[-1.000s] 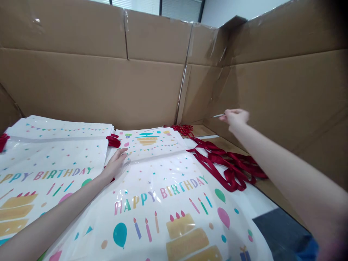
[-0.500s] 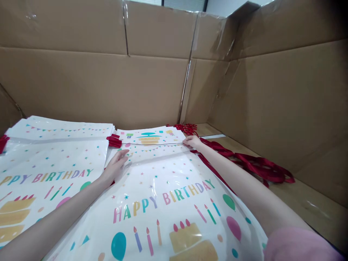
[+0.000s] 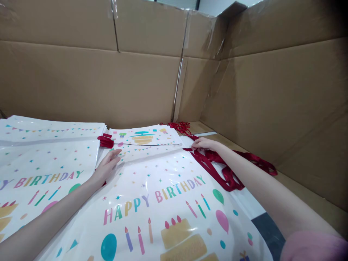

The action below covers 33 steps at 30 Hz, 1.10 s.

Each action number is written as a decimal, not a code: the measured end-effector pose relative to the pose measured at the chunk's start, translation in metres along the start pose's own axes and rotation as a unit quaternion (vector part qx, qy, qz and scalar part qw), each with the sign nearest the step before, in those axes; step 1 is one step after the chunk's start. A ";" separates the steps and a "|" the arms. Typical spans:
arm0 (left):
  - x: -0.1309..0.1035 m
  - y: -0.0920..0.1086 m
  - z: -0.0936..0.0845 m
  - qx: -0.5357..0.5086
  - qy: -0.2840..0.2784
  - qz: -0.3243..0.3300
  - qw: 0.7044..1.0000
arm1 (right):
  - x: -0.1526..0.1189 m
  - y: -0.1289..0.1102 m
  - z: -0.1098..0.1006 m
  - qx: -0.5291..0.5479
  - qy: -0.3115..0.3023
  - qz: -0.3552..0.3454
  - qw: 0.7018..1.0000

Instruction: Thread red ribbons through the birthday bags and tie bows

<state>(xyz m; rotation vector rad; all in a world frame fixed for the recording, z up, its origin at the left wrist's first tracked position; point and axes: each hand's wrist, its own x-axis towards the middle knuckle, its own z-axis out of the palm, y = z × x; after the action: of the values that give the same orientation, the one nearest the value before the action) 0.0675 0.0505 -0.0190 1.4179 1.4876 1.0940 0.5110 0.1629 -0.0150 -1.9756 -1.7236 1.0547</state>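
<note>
1. Wire laid across the printed sheet, reaching the ribbon bundle: that much done, its looped end bare.
2. Right hand beside the sheet's right edge, grip pinched together, seemingly on red ribbon.
3. Left hand lies on the sheet, grip slack, nothing clamped.
4. The sheet, centre stage: white, glossy, brightly lettered.
</note>
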 end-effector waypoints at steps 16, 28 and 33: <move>0.000 -0.002 -0.001 0.005 -0.006 -0.001 1.000 | 0.001 -0.002 -0.002 0.076 -0.024 0.015 0.997; -0.002 0.005 0.001 0.018 0.001 -0.009 1.000 | 0.006 0.006 -0.005 0.112 -0.028 0.015 0.993; 0.000 0.000 0.000 0.015 -0.003 -0.005 1.000 | 0.010 0.008 -0.004 0.103 -0.022 0.022 0.994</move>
<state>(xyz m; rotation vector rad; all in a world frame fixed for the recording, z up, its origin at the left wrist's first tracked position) 0.0675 0.0504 -0.0185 1.4313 1.5104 1.0655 0.5194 0.1716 -0.0207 -1.8810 -1.5295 1.2467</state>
